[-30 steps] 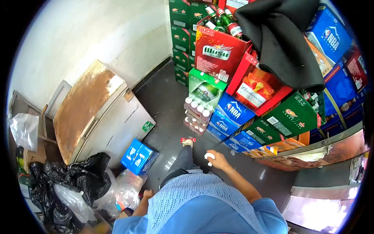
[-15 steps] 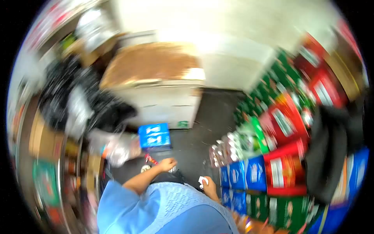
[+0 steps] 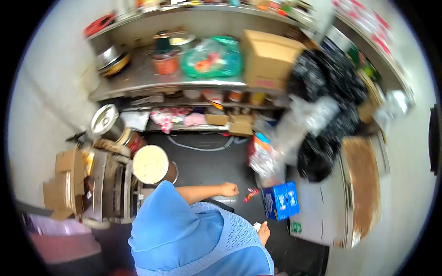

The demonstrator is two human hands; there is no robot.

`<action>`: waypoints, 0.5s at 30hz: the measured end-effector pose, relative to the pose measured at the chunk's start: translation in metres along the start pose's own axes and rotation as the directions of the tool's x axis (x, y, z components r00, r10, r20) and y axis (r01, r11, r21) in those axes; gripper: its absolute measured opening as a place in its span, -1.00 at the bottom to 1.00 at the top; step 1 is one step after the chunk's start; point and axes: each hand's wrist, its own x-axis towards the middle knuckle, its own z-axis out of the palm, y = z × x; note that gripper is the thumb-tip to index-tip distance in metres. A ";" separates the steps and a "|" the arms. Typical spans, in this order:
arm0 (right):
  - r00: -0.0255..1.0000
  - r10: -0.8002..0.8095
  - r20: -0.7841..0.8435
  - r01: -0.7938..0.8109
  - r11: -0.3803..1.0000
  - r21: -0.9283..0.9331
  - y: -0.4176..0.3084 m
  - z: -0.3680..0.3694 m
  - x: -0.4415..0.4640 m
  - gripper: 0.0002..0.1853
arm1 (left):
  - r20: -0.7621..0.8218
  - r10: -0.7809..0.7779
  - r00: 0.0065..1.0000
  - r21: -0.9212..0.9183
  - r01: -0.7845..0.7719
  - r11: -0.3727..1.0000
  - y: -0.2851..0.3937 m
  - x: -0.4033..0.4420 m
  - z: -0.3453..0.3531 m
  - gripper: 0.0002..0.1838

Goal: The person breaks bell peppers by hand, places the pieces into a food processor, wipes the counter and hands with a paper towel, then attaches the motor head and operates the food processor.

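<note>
My left hand (image 3: 229, 189) is loosely closed in front of my body, over the dark floor, with no object visible in it. Nearest to it lies a small red wrapper (image 3: 251, 195) on the floor. Lower down, my right hand (image 3: 264, 232) has its fingers closed on a crumpled white tissue (image 3: 257, 226), partly hidden by the hand and my blue top. A blue box (image 3: 281, 201) stands on the floor beyond my right hand, apart from it.
A metal shelf unit (image 3: 170, 83) crosses ahead with a cardboard box (image 3: 270, 60) and a green bag (image 3: 216, 57). Black bags (image 3: 322, 78) and a white freezer (image 3: 317, 209) stand right. A round-lidded bucket (image 3: 150, 164) is left.
The view has swung left from the stacked drink cartons to the shelves. My left hand has come forward in front of my body. The white tissue remains in my right hand.
</note>
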 end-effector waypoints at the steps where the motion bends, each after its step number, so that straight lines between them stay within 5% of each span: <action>1: 0.995 0.065 0.071 -0.070 0.996 0.060 -0.040 0.028 0.005 -0.44 | -0.011 -0.021 1.000 -0.093 0.020 0.995 -0.023 -0.008 -0.013 -0.55; 2: 0.993 0.044 0.114 -0.049 0.998 0.044 -0.069 0.058 0.019 -0.44 | -0.050 -0.050 0.997 -0.109 0.045 0.993 -0.036 -0.020 -0.032 -0.55; 4: 0.925 0.166 0.341 -0.176 0.984 -0.002 -0.117 0.119 0.035 -0.47 | 0.011 -0.244 0.970 -0.594 0.203 0.779 -0.053 -0.047 -0.072 -0.49; 6: 0.879 -0.119 0.462 0.059 0.988 0.142 -0.135 0.188 0.052 -0.57 | 0.059 -0.257 0.965 -0.688 0.226 0.690 -0.071 -0.062 -0.104 -0.43; 8: 0.807 -0.177 0.564 0.127 0.984 0.127 -0.172 0.252 0.051 -0.70 | -0.079 -0.426 0.901 -0.901 0.118 0.416 -0.060 -0.087 -0.152 -0.47; 10: 0.704 -0.342 0.622 0.367 0.926 0.095 -0.219 0.304 0.040 -0.76 | -0.225 -0.397 0.890 -0.956 -0.124 0.265 -0.089 -0.079 -0.171 -0.37; 15: 0.595 -0.223 0.772 0.146 0.975 0.169 -0.271 0.390 0.050 -0.78 | -0.475 -0.662 0.580 -0.876 -0.384 0.292 -0.110 -0.087 -0.243 -0.41</action>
